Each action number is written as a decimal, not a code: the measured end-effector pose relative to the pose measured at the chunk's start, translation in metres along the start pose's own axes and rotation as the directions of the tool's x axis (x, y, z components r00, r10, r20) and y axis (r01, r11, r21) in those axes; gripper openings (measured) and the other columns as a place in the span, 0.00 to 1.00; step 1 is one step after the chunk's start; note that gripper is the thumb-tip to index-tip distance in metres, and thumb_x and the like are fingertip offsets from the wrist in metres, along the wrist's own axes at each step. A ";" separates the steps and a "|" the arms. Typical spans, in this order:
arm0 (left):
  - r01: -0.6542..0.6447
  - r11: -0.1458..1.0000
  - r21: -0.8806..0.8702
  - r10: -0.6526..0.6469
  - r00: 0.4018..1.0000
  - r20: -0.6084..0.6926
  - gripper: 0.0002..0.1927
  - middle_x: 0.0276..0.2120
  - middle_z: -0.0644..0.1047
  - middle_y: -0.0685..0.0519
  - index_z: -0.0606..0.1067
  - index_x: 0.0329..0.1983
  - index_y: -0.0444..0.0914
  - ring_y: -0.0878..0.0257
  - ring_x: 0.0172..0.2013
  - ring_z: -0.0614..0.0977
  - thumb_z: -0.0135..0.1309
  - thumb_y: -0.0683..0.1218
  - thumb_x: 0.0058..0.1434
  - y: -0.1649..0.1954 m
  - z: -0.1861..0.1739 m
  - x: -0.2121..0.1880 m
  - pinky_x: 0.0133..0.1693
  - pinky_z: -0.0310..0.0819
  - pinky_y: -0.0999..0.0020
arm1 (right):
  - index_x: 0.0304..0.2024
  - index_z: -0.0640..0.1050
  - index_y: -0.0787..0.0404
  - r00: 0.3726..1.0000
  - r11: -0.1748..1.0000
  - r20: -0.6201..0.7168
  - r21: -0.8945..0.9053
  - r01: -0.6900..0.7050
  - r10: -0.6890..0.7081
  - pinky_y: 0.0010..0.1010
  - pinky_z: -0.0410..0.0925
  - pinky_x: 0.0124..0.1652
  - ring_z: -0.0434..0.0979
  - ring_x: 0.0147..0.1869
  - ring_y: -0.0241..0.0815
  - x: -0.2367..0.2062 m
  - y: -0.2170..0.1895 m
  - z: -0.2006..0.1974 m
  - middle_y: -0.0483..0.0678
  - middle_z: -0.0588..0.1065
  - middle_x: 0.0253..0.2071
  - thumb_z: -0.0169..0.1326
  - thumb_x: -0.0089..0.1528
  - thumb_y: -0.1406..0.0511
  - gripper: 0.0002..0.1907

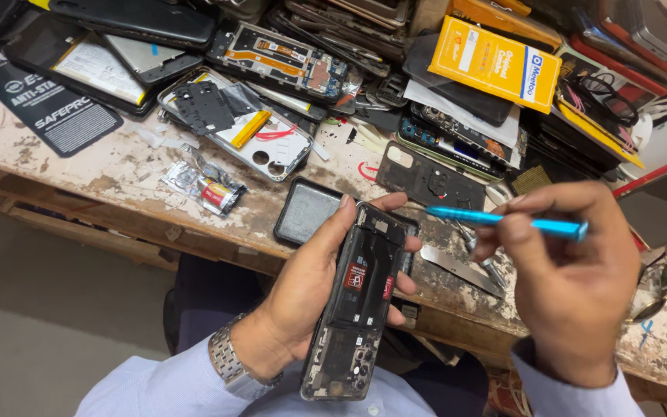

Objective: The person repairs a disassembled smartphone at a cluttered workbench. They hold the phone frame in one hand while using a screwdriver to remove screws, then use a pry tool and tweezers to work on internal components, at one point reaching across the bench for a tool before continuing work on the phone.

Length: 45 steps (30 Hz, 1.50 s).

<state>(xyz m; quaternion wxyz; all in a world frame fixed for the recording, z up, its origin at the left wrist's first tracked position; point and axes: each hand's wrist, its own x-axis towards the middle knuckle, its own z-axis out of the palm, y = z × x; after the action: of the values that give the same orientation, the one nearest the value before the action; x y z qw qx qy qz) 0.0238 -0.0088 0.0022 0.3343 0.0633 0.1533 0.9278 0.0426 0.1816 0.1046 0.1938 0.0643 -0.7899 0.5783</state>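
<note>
Head view shows your left hand [310,289] wrapped around the opened phone [357,305], back cover off and tilted up over the workbench [117,166] edge so its insides face you, while your right hand [573,270] pinches the blue screwdriver [503,220], tip aimed toward the phone's top.

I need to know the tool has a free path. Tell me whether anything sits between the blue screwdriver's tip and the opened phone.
Nothing visible does. The right hand holds the blue screwdriver with its tip pointing toward the top of the opened phone, which the left hand grips from the side. Only the left fingertips curl over the phone's upper edge near the tip.
</note>
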 end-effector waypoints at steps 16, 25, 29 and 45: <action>-0.007 0.998 -0.059 0.008 1.000 0.009 0.36 0.49 0.76 0.46 0.61 0.75 0.41 0.57 0.40 0.83 0.31 0.67 0.75 0.001 -0.003 0.000 0.35 0.85 0.58 | 0.48 0.79 0.69 0.985 0.995 0.153 -0.045 0.087 -0.080 0.26 0.73 0.42 0.80 0.42 0.37 -0.007 0.010 0.002 0.50 0.79 0.39 0.56 0.67 0.73 0.07; -0.006 0.998 -0.067 0.005 1.000 -0.027 0.33 0.48 0.78 0.43 0.65 0.70 0.37 0.54 0.40 0.84 0.35 0.64 0.73 0.005 -0.006 -0.002 0.35 0.85 0.55 | 0.50 0.81 0.66 0.946 0.969 0.311 -0.192 0.154 -0.088 0.30 0.72 0.52 0.79 0.50 0.41 0.005 0.019 0.018 0.50 0.77 0.47 0.56 0.64 0.72 0.11; 0.083 0.992 -0.096 -0.092 0.991 -0.094 0.32 0.37 0.81 0.44 0.72 0.57 0.33 0.55 0.35 0.86 0.39 0.65 0.72 0.003 -0.006 -0.002 0.35 0.86 0.57 | 0.50 0.81 0.64 0.878 0.862 0.430 -0.342 0.373 -0.209 0.31 0.72 0.49 0.80 0.50 0.43 0.009 0.013 0.035 0.51 0.78 0.46 0.64 0.59 0.68 0.17; 0.037 0.999 -0.022 -0.039 0.994 -0.100 0.34 0.29 0.79 0.50 0.74 0.47 0.38 0.63 0.27 0.84 0.35 0.71 0.71 0.004 -0.009 -0.001 0.30 0.86 0.63 | 0.49 0.80 0.63 0.792 0.766 0.549 -0.379 0.520 -0.266 0.33 0.74 0.47 0.83 0.49 0.47 0.020 0.007 0.053 0.52 0.79 0.45 0.63 0.59 0.67 0.15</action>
<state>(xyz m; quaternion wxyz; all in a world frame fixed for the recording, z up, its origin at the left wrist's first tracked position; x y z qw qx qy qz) 0.0201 -0.0148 -0.0047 0.3442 0.0102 0.1619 0.9248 0.0095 0.1366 0.0926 0.1294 0.3159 -0.9036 0.2587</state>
